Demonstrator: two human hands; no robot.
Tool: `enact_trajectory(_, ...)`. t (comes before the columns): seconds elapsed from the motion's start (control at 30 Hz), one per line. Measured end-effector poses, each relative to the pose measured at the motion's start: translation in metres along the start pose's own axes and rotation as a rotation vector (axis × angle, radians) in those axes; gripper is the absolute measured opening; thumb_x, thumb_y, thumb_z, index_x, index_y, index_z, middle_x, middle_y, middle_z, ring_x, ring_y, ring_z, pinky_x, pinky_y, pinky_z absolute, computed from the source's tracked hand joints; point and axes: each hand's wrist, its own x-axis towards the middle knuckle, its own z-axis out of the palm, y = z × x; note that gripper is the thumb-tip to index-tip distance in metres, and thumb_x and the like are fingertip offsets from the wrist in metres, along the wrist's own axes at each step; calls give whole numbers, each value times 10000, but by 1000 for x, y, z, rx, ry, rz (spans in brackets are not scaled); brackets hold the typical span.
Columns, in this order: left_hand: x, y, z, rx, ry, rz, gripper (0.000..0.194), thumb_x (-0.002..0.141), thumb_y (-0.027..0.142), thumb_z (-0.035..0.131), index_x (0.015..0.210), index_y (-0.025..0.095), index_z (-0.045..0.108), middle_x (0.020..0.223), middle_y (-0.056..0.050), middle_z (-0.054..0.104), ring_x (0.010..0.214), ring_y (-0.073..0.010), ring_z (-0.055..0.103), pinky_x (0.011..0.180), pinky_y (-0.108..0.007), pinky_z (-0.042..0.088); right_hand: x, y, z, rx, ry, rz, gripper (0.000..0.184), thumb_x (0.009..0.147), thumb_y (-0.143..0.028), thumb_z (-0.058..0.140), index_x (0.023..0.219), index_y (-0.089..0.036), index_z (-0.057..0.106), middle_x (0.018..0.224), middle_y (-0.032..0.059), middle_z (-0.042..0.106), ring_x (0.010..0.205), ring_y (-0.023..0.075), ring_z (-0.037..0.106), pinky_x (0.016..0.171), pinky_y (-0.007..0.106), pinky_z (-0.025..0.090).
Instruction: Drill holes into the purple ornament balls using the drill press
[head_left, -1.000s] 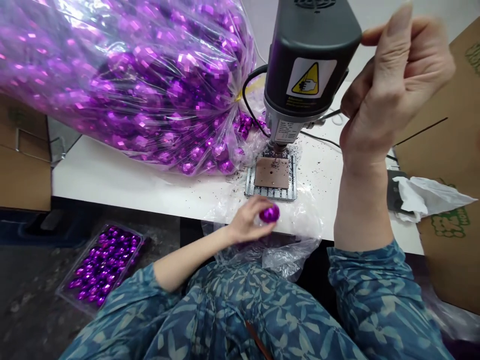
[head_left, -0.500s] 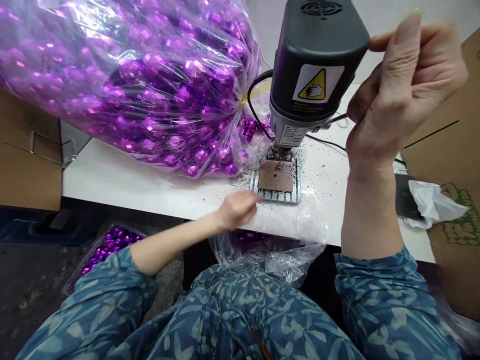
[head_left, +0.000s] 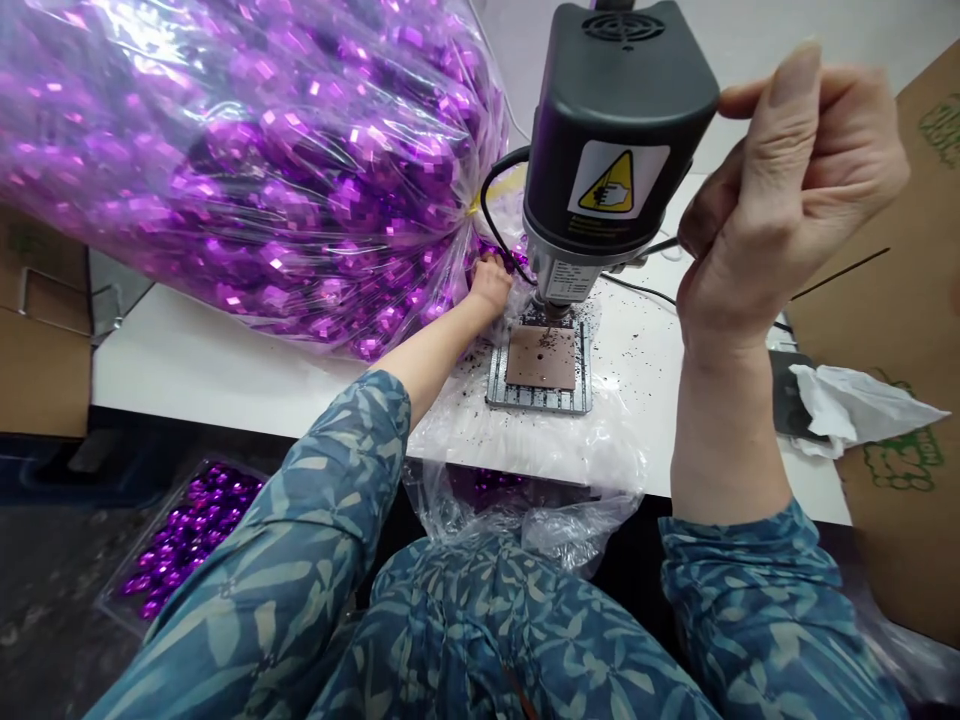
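White tabletop point(head_left: 187, 360) bears glossy, faceted purple baubles point(head_left: 367, 343); right hand point(head_left: 787, 185) grips lever point(head_left: 663, 246), left hand point(head_left: 492, 285) grip unclear.

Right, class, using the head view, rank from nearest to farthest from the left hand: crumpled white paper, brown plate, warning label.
1. Brown plate: right of the left hand, lower down.
2. Warning label: right, up on the black machine.
3. Crumpled white paper: far right, beside the cardboard.
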Motion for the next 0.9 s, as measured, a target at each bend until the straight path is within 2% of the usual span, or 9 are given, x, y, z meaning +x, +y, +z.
enact_trajectory(0.07, -2, 3, -3, 47, -24, -59, 401, 992, -11, 440, 1283, -12, 717, 1528, -289, 576, 1482, -408, 477, 1194, -545, 443, -1, 0, 0, -13, 2, 0, 338, 831, -501, 695, 722, -182, 708, 453, -87, 327, 376, -25, 362, 437, 190, 235)
enact_trajectory(0.2, -15, -7, -12, -90, 63, -83, 384, 1008, 41, 485, 1320, 16, 708, 1520, -288, 562, 1490, -437, 494, 1211, -538, 448, -1, -2, 0, -45, 22, 28, 383, 793, -554, 701, 709, -180, 696, 446, -91, 345, 382, -19, 378, 465, 205, 257)
enact_trajectory(0.3, -45, -32, -16, -424, 213, -19, 403, 998, 169, 647, 1399, 157, 686, 1479, -207, 611, 1448, -427, 559, 1215, -564, 481, -1, -3, 0, -59, 19, 30, 406, 768, -581, 709, 703, -180, 693, 444, -91, 352, 384, -15, 380, 474, 212, 258)
enact_trajectory(0.4, -85, -56, -18, -982, 289, 74, 480, 976, 309, 745, 1443, 257, 644, 1378, -127, 702, 1367, -344, 655, 1192, -531, 541, 0, -2, 0, -45, 23, 19, 403, 776, -589, 711, 707, -192, 700, 450, -84, 337, 389, -6, 389, 481, 223, 263)
enact_trajectory(0.53, -132, -62, -26, -1637, 126, -38, 408, 1043, 357, 660, 1437, 255, 632, 1352, -115, 750, 1356, -299, 698, 1178, -543, 574, 0, 1, -1, -82, 23, -2, 389, 795, -598, 695, 720, -217, 720, 465, -73, 348, 402, 0, 386, 511, 236, 258)
enact_trajectory(0.67, -155, -49, -32, -1987, -80, -193, 394, 1134, 392, 452, 1421, 188, 629, 1369, -150, 749, 1412, -334, 668, 1160, -557, 602, 1, 4, -1, -85, 23, -24, 379, 803, -592, 699, 728, -221, 725, 467, -67, 333, 398, 8, 373, 504, 249, 233)
enact_trajectory(0.8, -161, -42, -30, -2001, -171, -241, 591, 1125, 594, 386, 1412, 132, 615, 1312, -189, 753, 1343, -337, 712, 1091, -472, 657, 1, 8, -1, -65, 12, -23, 412, 791, -611, 692, 707, -208, 681, 459, -77, 297, 369, 15, 338, 451, 259, 204)
enact_trajectory(0.87, -163, -38, -30, -1900, -173, -244, 577, 1137, 573, 354, 1393, 134, 627, 1260, -188, 766, 1272, -300, 751, 1069, -440, 667, 3, 11, -1, -66, 43, -28, 460, 769, -648, 674, 690, -198, 621, 500, -72, 352, 380, 10, 323, 429, 263, 212)
enact_trajectory(0.9, -165, -35, -30, -1832, -172, -243, 568, 1148, 544, 314, 1378, 139, 639, 1230, -186, 774, 1232, -284, 768, 1055, -441, 671, 4, 12, -1, -87, 14, 6, 484, 790, -674, 628, 719, -196, 595, 561, -57, 428, 418, 4, 356, 438, 248, 251)
